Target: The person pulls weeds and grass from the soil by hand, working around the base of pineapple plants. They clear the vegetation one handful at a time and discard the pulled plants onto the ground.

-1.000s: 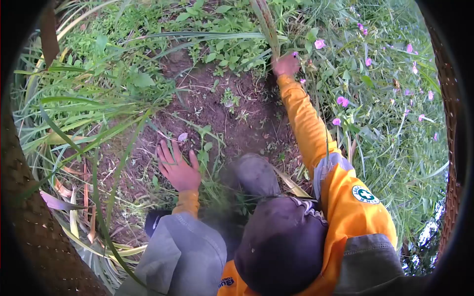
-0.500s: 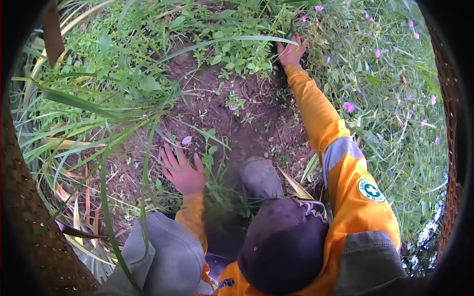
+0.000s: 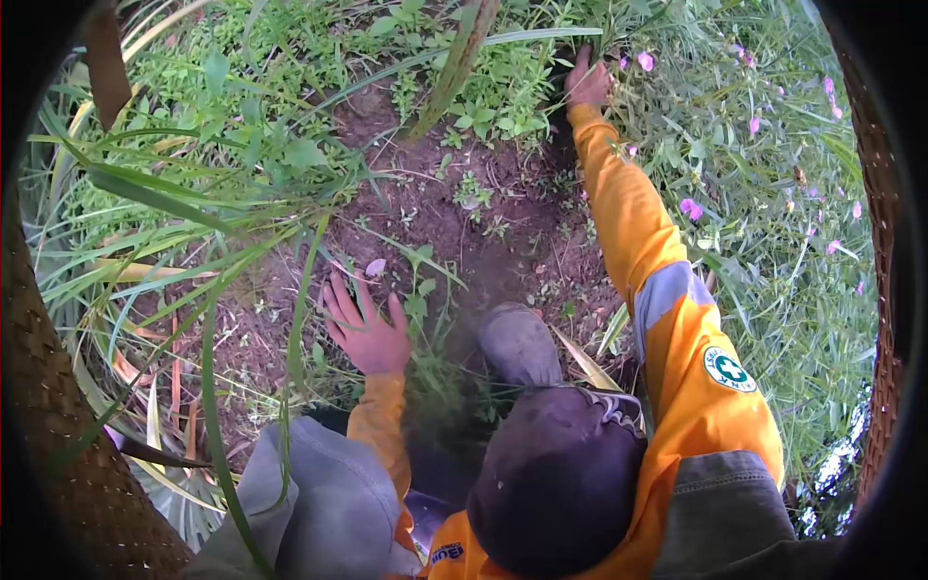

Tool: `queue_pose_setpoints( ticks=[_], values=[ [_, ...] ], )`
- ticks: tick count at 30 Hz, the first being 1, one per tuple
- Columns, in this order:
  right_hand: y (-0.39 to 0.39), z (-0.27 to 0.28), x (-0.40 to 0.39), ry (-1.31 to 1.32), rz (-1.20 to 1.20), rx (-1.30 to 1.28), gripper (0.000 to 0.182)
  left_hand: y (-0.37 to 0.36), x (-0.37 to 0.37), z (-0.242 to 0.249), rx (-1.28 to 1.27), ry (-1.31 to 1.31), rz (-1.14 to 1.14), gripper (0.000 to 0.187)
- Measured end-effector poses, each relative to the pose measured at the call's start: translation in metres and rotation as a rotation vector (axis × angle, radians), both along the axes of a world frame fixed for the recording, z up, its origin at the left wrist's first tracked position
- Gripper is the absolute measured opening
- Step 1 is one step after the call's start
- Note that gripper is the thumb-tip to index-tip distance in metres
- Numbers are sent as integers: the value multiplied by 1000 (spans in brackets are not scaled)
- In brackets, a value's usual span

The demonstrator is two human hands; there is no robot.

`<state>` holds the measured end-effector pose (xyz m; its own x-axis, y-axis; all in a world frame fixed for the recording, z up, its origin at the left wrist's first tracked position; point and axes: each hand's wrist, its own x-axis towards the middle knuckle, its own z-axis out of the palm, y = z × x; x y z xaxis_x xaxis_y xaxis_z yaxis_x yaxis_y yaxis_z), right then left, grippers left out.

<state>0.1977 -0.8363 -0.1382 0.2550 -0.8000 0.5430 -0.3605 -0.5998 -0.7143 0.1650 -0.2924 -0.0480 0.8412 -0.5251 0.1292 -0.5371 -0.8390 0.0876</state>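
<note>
My left hand (image 3: 362, 329) lies spread on the brown soil (image 3: 396, 208), palm down, with a small pale petal (image 3: 375, 268) just beyond the fingertips. A leafy green seedling (image 3: 418, 290) stands to its right. My right hand (image 3: 587, 85) is stretched far forward to the edge of the low greenery. Its fingers are curled around the base of green weeds (image 3: 601, 27); the fingertips are partly hidden among the stems. A long grass blade (image 3: 522, 37) crosses just above that hand.
Long grass blades (image 3: 174, 208) arch in from the left. Purple-flowered plants (image 3: 691, 209) grow thickly on the right. A dusty shoe toe (image 3: 522, 346) rests on the soil between my arms. Woven brown edges (image 3: 68, 454) frame the view.
My right hand has reached slightly farther forward, and its spread fingers have closed among the weeds. The left hand stays on the soil. A brownish-green blade now hangs in at the top.
</note>
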Motion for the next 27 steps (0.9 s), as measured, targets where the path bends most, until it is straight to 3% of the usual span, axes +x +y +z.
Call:
queue_pose_setpoints(
  ticks=[3,5,7,8,11,14,16,18,20,21,22,23,24,25,26,27],
  values=[
    [6,13,3,215,-228,168,50,-1,1,-1,-1,17,9,65],
    [-4,0,-4,402,-148,-84,47,0,-2,-2,1,32,23,65],
    [-36,-53,-15,502,-124,-90,42,0,-1,-2,-12,39,26,65],
    [-25,-37,-18,527,-147,-137,41,-1,0,-3,-25,41,31,65],
    [-4,-25,-20,541,-227,-54,41,2,-3,-3,-35,54,23,65],
    [-11,-29,-16,303,-194,117,42,-1,2,-3,-16,25,26,65],
    [-8,-43,-25,256,-190,78,37,-2,0,0,36,2,30,65],
    [42,-23,-40,373,-252,-123,37,-5,3,-1,22,-13,23,64],
    [126,35,-57,259,-167,89,50,2,-3,1,9,-12,-1,64],
    [172,69,-51,58,-34,384,58,1,-1,0,-8,-25,-6,64],
    [204,78,-48,36,83,528,61,0,0,-2,-26,-38,-9,64],
    [241,86,-43,44,139,494,62,5,-2,-2,-127,12,-23,63],
    [273,94,-35,102,199,507,52,12,-2,-2,-224,59,-39,62],
    [303,93,-36,158,301,315,38,15,4,0,-326,92,-51,62],
    [326,106,-36,128,465,299,29,16,12,10,-531,206,-40,66],
    [352,118,-37,100,477,508,30,12,17,18,-717,341,-11,68]
  ],
)
